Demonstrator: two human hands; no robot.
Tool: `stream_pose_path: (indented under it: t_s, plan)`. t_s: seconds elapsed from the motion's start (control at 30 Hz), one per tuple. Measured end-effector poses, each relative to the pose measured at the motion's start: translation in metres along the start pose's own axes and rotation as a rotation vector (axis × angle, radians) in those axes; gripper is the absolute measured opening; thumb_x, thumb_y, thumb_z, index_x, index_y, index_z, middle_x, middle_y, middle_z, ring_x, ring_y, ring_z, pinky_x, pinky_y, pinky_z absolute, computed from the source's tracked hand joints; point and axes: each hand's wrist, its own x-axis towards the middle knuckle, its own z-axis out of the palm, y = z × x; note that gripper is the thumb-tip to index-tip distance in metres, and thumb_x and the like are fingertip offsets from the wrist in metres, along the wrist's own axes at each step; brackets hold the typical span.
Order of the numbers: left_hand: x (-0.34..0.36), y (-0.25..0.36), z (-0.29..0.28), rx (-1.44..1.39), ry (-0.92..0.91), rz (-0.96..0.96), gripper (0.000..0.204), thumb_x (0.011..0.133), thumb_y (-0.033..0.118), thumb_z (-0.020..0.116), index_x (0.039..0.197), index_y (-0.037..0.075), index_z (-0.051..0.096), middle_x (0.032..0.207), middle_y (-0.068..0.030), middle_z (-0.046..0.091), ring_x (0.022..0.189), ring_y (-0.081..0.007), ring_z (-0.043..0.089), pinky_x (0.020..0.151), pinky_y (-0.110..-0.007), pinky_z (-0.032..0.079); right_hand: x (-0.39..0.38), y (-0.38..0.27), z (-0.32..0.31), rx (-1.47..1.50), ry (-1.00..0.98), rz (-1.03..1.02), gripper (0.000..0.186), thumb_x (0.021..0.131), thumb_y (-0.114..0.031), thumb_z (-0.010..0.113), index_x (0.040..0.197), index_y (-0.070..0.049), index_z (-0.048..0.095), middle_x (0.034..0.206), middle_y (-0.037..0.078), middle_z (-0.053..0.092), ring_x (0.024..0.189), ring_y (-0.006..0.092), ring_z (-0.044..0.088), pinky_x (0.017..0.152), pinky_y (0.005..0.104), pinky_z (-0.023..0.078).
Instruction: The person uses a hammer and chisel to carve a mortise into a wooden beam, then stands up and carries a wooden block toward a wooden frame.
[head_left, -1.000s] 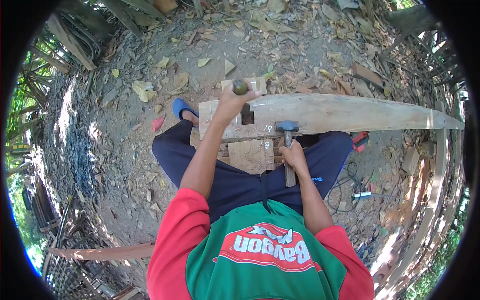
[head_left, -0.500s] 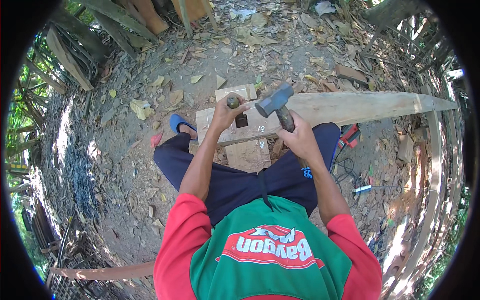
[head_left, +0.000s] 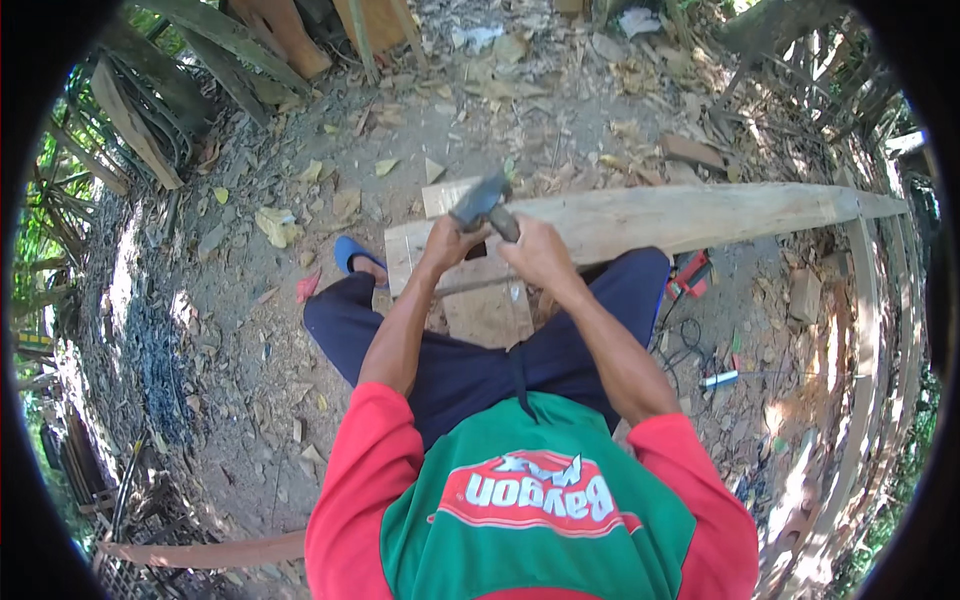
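Observation:
My left hand [head_left: 444, 243] is closed around an upright tool's handle above a dark square cut [head_left: 476, 250] in a long pale wooden plank [head_left: 680, 213]. The tool's top is hidden behind the hammer head [head_left: 478, 200], which sits just over that hand. My right hand [head_left: 535, 250] grips the hammer's wooden handle. Smaller pale boards [head_left: 475, 315] lie under the plank's left end, between my bent legs.
A blue slipper [head_left: 351, 250] is on my left foot. A red tool [head_left: 688, 275] with a dark cable and a white bar-shaped object [head_left: 720, 380] lie to the right. A wood offcut [head_left: 693, 152] lies beyond the plank; slats and branches line the edges.
My right hand has lifted the hammer from my lap and brought it leftward over my left hand. My left hand is slightly lower relative to the plank.

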Motion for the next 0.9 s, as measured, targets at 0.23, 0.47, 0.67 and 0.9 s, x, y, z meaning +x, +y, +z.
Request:
stream_pose_path:
  t_s: [0.23, 0.47, 0.67, 0.9]
  plan:
    - [-0.012, 0.005, 0.003, -0.109, -0.002, -0.062, 0.027, 0.082, 0.019, 0.078, 0.099, 0.002, 0.065, 0.084, -0.0042, 0.066, 0.077, -0.0124, 0.056, 0.073, -0.032, 0.048, -0.014, -0.086, -0.049, 0.431, 0.119, -0.078, 0.028, 0.078, -0.02, 0.067, 0.096, 0.0, 0.062, 0.071, 0.017, 0.06, 0.063, 0.0314, 0.054, 0.062, 0.0387, 0.047]
    - [-0.007, -0.019, 0.007, -0.203, -0.02, 0.009, 0.038, 0.081, 0.013, 0.075, 0.116, 0.003, 0.064, 0.1, -0.0081, 0.07, 0.094, -0.0167, 0.061, 0.087, -0.033, 0.049, 0.003, 0.002, 0.027, -0.138, -0.129, 0.175, 0.035, 0.075, -0.024, 0.065, 0.098, 0.002, 0.065, 0.084, 0.028, 0.066, 0.085, 0.0435, 0.066, 0.076, 0.0519, 0.051]
    - [-0.006, -0.008, 0.002, 0.022, -0.125, -0.159, 0.032, 0.079, 0.026, 0.081, 0.092, 0.003, 0.064, 0.077, -0.0069, 0.063, 0.071, -0.0174, 0.052, 0.07, -0.035, 0.047, 0.002, -0.052, -0.052, 0.164, 0.035, 0.049, 0.03, 0.073, -0.02, 0.067, 0.091, 0.005, 0.063, 0.076, 0.021, 0.065, 0.07, 0.0288, 0.065, 0.067, 0.0396, 0.051]
    - [0.02, -0.023, -0.003, 0.013, -0.077, -0.276, 0.035, 0.077, 0.031, 0.082, 0.082, 0.002, 0.063, 0.073, -0.0052, 0.062, 0.066, -0.0148, 0.051, 0.065, -0.034, 0.046, 0.0, -0.196, -0.277, 0.348, 0.48, -0.562, 0.012, 0.085, -0.016, 0.063, 0.084, -0.005, 0.059, 0.064, 0.003, 0.057, 0.053, 0.011, 0.057, 0.046, 0.0245, 0.049]
